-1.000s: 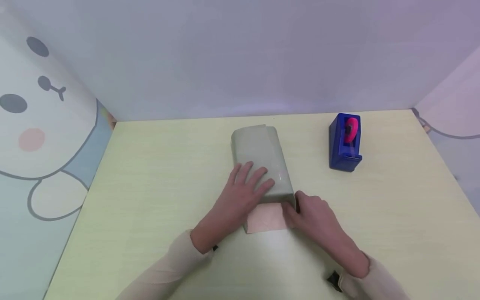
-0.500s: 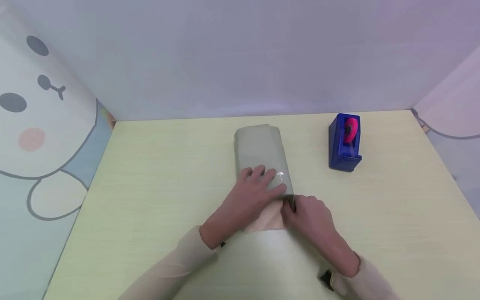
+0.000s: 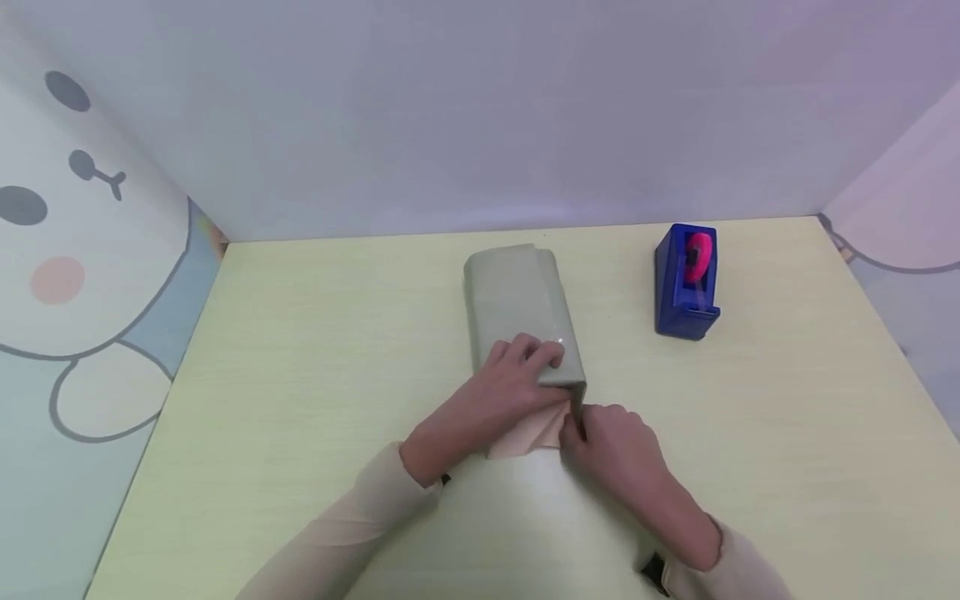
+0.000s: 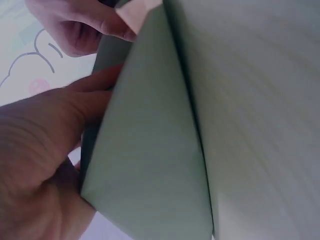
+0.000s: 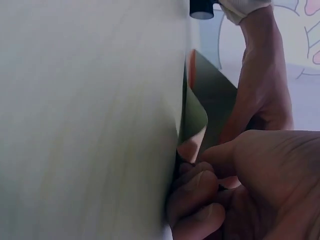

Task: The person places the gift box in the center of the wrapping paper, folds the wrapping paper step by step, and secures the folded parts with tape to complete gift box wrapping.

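In the middle of the bench, a package in smooth grey-green paper, lying flat, long sides running away from the person. At its near end, a paper flap, pale pink side showing, creased toward the right. Over the near end of the package, the left hand: fingers bent on the top face, thumb across the near end beside the fold, holding the package there. Package thus directly under and beyond the left fingers, far half uncovered. In the left wrist view, grey-green outer side of the paper in front, left fingers partly hidden behind its edge. At the near right corner, the right hand: thumb and fingers curled, pinching the edge of the paper flap low, close to the bench. Package just beyond and to the left of the right fingers; contact with it impossible to tell. Well apart, toward the back right, a blue tape dispenser with a bright pink roll, upright on the bench. Behind, a pale wall.
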Tool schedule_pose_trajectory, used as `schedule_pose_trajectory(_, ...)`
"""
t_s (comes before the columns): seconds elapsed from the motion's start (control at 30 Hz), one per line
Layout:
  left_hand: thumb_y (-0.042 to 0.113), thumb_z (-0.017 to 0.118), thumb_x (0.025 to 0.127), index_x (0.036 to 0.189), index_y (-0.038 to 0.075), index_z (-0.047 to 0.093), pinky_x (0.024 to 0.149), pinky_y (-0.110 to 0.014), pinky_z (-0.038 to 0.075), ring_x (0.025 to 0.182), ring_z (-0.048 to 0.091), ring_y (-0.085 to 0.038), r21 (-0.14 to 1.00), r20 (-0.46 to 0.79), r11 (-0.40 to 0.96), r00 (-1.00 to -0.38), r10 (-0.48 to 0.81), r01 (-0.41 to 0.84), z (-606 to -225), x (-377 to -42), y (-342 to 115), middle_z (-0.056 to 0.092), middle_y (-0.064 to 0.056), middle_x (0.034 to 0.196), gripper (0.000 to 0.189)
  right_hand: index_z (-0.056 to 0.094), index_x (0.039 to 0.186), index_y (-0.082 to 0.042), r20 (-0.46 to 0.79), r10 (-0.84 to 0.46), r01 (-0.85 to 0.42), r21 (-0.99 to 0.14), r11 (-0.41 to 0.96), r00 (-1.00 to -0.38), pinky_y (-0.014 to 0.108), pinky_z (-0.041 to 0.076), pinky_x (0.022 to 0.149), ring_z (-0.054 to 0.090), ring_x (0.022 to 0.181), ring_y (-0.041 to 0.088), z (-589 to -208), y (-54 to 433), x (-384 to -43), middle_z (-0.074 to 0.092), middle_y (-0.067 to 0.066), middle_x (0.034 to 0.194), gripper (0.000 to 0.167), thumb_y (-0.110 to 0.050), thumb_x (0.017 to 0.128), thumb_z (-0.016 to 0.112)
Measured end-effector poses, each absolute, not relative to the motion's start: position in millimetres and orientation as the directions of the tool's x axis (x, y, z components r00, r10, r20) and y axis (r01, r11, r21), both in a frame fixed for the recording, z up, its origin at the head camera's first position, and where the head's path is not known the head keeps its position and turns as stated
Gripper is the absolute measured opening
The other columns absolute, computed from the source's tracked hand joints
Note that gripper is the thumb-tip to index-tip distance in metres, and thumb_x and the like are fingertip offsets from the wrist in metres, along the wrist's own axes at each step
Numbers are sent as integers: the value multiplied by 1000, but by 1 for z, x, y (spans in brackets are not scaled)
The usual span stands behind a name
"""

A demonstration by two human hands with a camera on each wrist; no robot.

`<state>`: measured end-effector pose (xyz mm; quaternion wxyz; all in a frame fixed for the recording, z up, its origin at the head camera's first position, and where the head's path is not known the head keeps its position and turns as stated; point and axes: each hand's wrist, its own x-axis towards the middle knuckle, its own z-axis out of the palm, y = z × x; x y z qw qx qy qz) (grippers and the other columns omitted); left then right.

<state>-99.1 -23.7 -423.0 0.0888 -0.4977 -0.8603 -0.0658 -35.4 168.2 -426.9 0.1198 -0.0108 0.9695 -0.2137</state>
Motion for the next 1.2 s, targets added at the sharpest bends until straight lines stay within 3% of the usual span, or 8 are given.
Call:
schedule_pose_trajectory(0.2, 10, 70, 98, 120, 41, 74, 89, -39, 45, 123, 48, -25, -52, 153, 558, -546, 824, 828, -422, -94, -17, 47, -3, 143, 39, 44, 59, -16, -253, -83, 30, -413, 910, -964, 30, 28, 45, 37, 51, 14, -425, 170, -26, 37, -2, 54, 42, -21, 98, 58)
schedule_pose_trajectory(0.47, 15, 66, 102, 126, 48, 70, 87, -39, 46, 125, 48, -25, -176, 144, 554, -536, 832, 814, -426, -93, -18, 42, -3, 152, 41, 51, 66, -17, -360, -127, 42, -426, 904, -924, 27, 29, 50, 39, 53, 12, -414, 189, -23, 40, -4, 57, 39, -27, 101, 66)
schedule_pose_trajectory(0.63, 11, 61, 102, 131, 48, 67, 85, -37, 45, 123, 48, -25, -215, 146, 558, -539, 830, 801, -427, -92, -16, 41, -5, 154, 48, 55, 75, -17, -341, -131, 33, -436, 900, -931, 28, 31, 50, 43, 53, 13, -411, 188, -26, 46, -3, 60, 30, -27, 100, 66)
schedule_pose_trajectory(0.8, 5, 58, 99, 127, 46, 69, 82, -36, 42, 115, 47, -24, -231, 165, 576, -552, 817, 784, -430, -90, -13, 42, -5, 150, 51, 50, 68, -16, -280, -99, 33, -429, 903, -955, 29, 30, 48, 40, 51, 14, -415, 178, -24, 42, -3, 56, 31, -18, 97, 63)
schedule_pose_trajectory(0.93, 8, 60, 100, 126, 46, 70, 82, -37, 43, 114, 47, -24, -241, 174, 590, -564, 807, 770, -430, -88, -11, 43, -4, 147, 47, 49, 65, -16, -302, -97, 44, -428, 903, -948, 29, 30, 48, 39, 52, 13, -418, 175, -19, 40, -4, 55, 33, -15, 94, 64)
schedule_pose_trajectory(1.07, 15, 63, 101, 126, 48, 69, 83, -37, 43, 116, 47, -23, -260, 172, 595, -570, 804, 760, -430, -88, -10, 44, -3, 148, 42, 54, 68, -16, -335, -93, 65, -434, 899, -938, 29, 32, 48, 42, 51, 13, -416, 179, -19, 45, -3, 56, 34, -24, 99, 65)
schedule_pose_trajectory(1.2, 20, 67, 100, 126, 49, 69, 83, -37, 43, 116, 47, -23, -264, 170, 593, -568, 805, 761, -431, -88, -10, 44, -3, 149, 39, 58, 75, -13, -274, -73, 56, -435, 899, -959, 30, 33, 46, 44, 51, 15, -413, 182, -29, 49, 0, 58, 35, -34, 103, 62)
